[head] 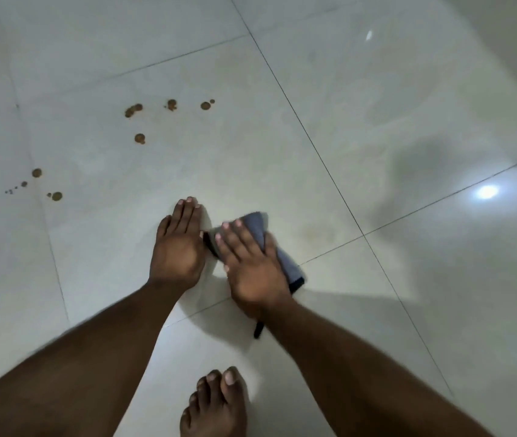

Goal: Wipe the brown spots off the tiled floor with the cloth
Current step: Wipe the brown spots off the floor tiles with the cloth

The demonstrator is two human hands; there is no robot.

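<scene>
Cloth half hidden under right hand

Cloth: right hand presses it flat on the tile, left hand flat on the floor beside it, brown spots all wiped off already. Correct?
Not quite. The head view shows the brown spots still on the floor, up-left of both hands. The rest holds: right hand on the cloth, left hand flat beside it.

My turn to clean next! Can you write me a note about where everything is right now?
Left hand: flat on the tiled floor, fingers straight, holding nothing.
Right hand: pressing flat on the grey cloth, near the feet.
Done: no spot near the cloth now.
Left: the brown spots further ahead and to the left, none touched by the cloth yet. Slide it there and wipe them.
</scene>
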